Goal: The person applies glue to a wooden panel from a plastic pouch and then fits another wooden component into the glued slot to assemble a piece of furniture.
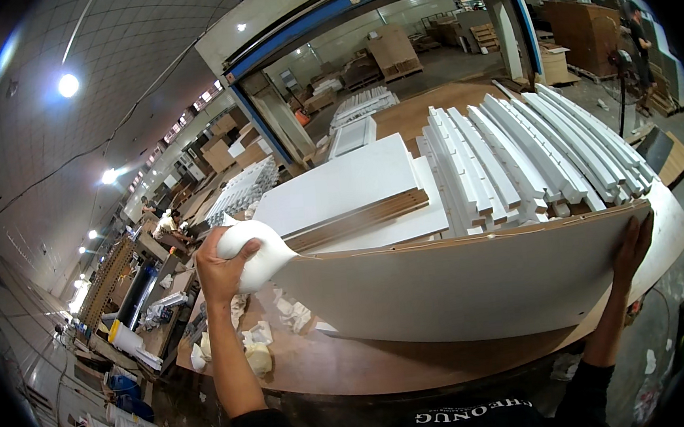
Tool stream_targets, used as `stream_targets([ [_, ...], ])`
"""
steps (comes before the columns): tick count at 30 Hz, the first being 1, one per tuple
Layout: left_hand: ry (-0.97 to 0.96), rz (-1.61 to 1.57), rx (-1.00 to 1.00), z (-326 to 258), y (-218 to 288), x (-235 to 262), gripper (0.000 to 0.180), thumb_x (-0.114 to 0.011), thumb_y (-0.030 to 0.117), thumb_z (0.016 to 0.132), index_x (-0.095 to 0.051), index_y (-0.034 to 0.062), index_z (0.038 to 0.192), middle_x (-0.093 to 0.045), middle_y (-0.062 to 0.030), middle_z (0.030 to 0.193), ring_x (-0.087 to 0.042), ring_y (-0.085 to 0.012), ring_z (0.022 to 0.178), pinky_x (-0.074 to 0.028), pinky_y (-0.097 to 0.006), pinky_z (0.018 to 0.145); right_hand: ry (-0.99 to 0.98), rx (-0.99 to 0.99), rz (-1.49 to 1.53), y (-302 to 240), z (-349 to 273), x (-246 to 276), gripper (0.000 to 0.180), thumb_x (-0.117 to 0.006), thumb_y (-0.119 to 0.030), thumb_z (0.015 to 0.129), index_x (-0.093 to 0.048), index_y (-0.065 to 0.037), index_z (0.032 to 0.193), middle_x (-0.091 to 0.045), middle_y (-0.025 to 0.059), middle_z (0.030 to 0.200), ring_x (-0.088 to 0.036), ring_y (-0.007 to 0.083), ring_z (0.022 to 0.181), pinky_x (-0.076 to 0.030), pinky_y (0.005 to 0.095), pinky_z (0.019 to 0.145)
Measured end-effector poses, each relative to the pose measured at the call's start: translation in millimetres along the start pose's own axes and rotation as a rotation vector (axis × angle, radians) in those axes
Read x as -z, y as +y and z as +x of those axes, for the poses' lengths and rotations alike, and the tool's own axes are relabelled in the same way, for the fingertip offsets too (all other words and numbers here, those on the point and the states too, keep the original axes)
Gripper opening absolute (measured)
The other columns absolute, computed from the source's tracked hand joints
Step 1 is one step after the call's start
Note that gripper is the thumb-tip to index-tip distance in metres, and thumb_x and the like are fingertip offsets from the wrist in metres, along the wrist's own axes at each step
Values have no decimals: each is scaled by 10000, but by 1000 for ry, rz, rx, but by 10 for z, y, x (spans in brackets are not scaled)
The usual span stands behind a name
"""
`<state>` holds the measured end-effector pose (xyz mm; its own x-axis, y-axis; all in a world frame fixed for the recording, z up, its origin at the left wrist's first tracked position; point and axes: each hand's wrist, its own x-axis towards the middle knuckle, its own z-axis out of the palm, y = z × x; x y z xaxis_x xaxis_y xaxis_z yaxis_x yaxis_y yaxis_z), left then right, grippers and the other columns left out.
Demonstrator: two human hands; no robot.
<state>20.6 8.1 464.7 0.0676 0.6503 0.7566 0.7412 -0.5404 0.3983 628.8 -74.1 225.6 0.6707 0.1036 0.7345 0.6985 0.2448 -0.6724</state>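
A large white panel stands on its long edge in front of me, its brown raw edge facing up. At its upper left corner my left hand is closed around a smooth, rounded white piece of what looks like foam sheet. The foam bulges over the thumb and tapers along the panel's top edge. At the opposite end my right hand grips the panel's right edge, some of its fingers hidden. Beneath the panel is a brown worktable.
Behind the panel lie stacked white boards and several rows of long white strips. Crumpled whitish scraps lie on the table at left. A blue-edged machine frame spans the back. A person stands far right; another is at far left.
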Motion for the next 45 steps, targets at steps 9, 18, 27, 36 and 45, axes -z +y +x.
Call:
stream_targets([
  [9,2,39,22,2,-152,106,330,-800,228,661,-631,18,851,-650,-60,739,-601,-109,642,-487,-262,579,-9,-22,21,83,21,11,513,-420,-257,941,-334,96,1303,-393,219,1335,-374,286,1239,-265,351,1027],
  [18,23,196,30,43,-283,233,338,-800,252,646,-642,27,844,-653,-84,722,-617,-149,622,-489,-290,583,26,-19,31,107,23,5,517,-422,-268,948,-330,88,1312,-386,211,1345,-371,271,1246,-265,337,1032],
  [27,63,276,6,38,-464,346,333,-797,262,643,-650,35,838,-652,-97,702,-624,-185,611,-483,-302,584,52,-1,-64,134,36,6,552,-397,-318,949,-327,93,1310,-355,236,1362,-339,316,1272,-240,360,1050],
  [36,83,396,24,23,-577,415,350,-792,311,636,-652,55,828,-650,-113,695,-637,-235,622,-488,-333,583,45,11,-54,110,38,15,540,-396,-308,950,-335,96,1303,-364,239,1356,-349,318,1264,-246,358,1046],
  [45,207,155,-38,-101,-385,366,347,-793,208,657,-616,34,898,-648,-94,792,-622,-193,697,-494,-308,628,54,-49,-59,86,17,-32,512,-422,-262,944,-342,97,1300,-383,219,1346,-381,284,1239,-261,335,1034],
])
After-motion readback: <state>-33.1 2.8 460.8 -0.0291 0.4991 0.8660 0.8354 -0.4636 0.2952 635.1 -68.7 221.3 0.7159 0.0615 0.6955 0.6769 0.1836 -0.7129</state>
